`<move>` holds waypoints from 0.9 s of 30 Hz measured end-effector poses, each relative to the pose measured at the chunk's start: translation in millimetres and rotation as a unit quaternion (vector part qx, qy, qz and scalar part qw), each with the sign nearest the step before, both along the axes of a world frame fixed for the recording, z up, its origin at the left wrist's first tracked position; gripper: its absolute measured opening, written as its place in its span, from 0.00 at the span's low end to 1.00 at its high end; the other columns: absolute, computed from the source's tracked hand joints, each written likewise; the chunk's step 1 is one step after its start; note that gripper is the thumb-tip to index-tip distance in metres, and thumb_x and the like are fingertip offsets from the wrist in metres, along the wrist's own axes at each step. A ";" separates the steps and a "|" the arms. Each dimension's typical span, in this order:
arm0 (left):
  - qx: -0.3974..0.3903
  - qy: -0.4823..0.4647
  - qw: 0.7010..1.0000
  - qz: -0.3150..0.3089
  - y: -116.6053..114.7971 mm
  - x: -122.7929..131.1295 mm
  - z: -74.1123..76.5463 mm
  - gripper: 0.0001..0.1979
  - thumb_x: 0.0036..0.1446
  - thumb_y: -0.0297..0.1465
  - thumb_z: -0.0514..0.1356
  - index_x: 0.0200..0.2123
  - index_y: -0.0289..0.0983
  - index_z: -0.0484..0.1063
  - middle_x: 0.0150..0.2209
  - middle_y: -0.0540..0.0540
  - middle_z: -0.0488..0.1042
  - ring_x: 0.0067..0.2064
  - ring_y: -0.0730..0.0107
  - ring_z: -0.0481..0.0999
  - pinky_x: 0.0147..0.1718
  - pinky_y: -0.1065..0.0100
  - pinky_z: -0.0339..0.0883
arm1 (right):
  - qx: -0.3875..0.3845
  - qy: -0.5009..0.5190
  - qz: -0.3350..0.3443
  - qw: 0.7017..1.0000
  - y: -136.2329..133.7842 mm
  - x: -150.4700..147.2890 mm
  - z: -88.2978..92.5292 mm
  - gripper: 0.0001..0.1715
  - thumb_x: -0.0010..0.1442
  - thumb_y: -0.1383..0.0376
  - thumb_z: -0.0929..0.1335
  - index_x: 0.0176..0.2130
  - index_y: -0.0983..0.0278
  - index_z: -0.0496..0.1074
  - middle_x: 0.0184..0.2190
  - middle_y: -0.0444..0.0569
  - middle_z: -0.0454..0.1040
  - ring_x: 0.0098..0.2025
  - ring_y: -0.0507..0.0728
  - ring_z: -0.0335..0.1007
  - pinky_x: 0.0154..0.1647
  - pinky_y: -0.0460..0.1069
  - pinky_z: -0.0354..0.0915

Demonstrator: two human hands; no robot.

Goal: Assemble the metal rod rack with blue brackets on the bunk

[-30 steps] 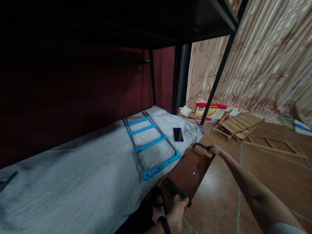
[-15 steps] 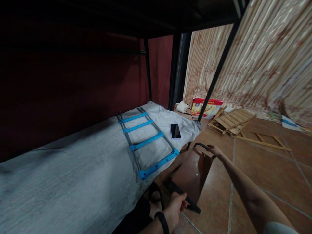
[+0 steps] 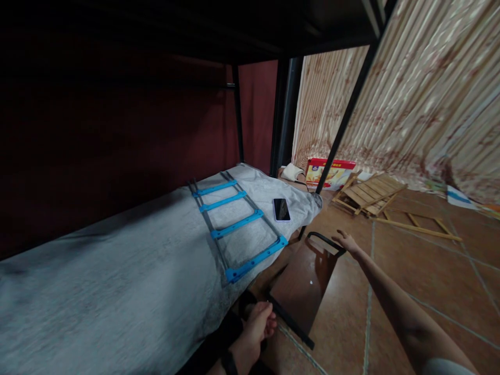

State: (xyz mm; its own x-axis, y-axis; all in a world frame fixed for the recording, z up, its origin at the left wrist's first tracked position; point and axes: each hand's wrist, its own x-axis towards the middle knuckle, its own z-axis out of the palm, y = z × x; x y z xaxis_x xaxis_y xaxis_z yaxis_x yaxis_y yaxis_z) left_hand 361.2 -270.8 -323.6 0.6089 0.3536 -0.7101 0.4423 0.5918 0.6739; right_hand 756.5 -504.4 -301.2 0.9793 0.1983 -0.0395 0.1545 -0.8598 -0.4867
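well, the brown board (image 3: 302,286) sits low beside the right edge of the bed (image 3: 136,271), short of its far corner. the right hand (image 3: 346,242) has fingers splayed by the far handle (image 3: 327,240); the left hand (image 3: 258,323) curls beside the near bar (image 3: 292,325), contact unclear. i'd check both ends stand steady before drawing clear.
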 end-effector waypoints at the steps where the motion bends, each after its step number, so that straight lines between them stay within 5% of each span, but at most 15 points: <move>1: 0.010 0.001 1.000 0.005 5.2 -3.6 -0.9 0.18 0.48 0.42 0.67 0.35 0.36 0.69 0.27 0.50 0.72 0.24 0.76 0.70 0.21 0.75 0.58 | -0.004 0.010 -0.003 1.000 1.5 -2.0 0.6 0.30 0.55 0.53 0.67 0.53 0.65 0.72 0.51 0.60 0.72 0.56 0.66 0.66 0.55 0.58 0.63; 5: -0.004 0.005 1.000 -0.008 1.4 -12.8 5.8 0.28 0.47 0.41 0.68 0.50 0.42 0.67 0.42 0.45 0.73 0.34 0.68 0.76 0.29 0.70 0.69 | -0.015 0.046 0.006 0.999 13.6 -12.8 -1.1 0.24 0.54 0.55 0.68 0.49 0.62 0.75 0.50 0.56 0.73 0.58 0.67 0.64 0.57 0.58 0.61; 9: -0.071 -0.063 0.995 0.007 -18.9 -14.3 15.9 0.38 0.51 0.38 0.66 0.62 0.47 0.53 0.50 0.42 0.71 0.45 0.62 0.77 0.38 0.64 0.72 | -0.023 0.049 -0.001 0.999 21.0 -23.5 -5.3 0.27 0.56 0.52 0.67 0.53 0.59 0.72 0.56 0.57 0.69 0.61 0.71 0.60 0.60 0.65 0.56; 14: -0.038 0.003 0.999 -0.003 -6.2 -14.8 11.1 0.37 0.54 0.38 0.63 0.64 0.47 0.50 0.51 0.40 0.70 0.41 0.64 0.78 0.38 0.63 0.72 | -0.018 0.035 -0.019 0.999 12.5 -26.1 -3.0 0.35 0.59 0.48 0.63 0.60 0.61 0.65 0.60 0.61 0.63 0.64 0.73 0.54 0.60 0.71 0.50; 18: -0.017 0.069 0.997 0.010 13.6 -15.6 -0.6 0.26 0.54 0.37 0.64 0.55 0.42 0.63 0.49 0.40 0.70 0.39 0.65 0.77 0.32 0.65 0.71 | 0.005 0.020 -0.034 0.999 6.6 -27.0 4.2 0.30 0.59 0.51 0.63 0.54 0.63 0.70 0.57 0.60 0.66 0.62 0.69 0.57 0.61 0.63 0.54; 22: 0.027 0.030 0.999 0.011 22.1 -19.7 -4.7 0.20 0.46 0.44 0.68 0.35 0.36 0.71 0.34 0.44 0.75 0.31 0.69 0.76 0.26 0.71 0.67 | 0.047 -0.004 -0.027 0.999 12.6 -31.3 14.8 0.22 0.59 0.55 0.60 0.43 0.65 0.73 0.48 0.58 0.72 0.54 0.64 0.65 0.55 0.54 0.60; 27: 0.152 -0.074 0.985 -0.039 48.4 -32.6 21.5 0.30 0.39 0.59 0.63 0.19 0.35 0.68 0.19 0.47 0.69 0.19 0.74 0.65 0.18 0.72 0.55 | 0.119 -0.028 0.012 0.992 47.4 -41.2 33.8 0.21 0.60 0.54 0.55 0.34 0.64 0.68 0.36 0.55 0.74 0.41 0.59 0.69 0.43 0.50 0.64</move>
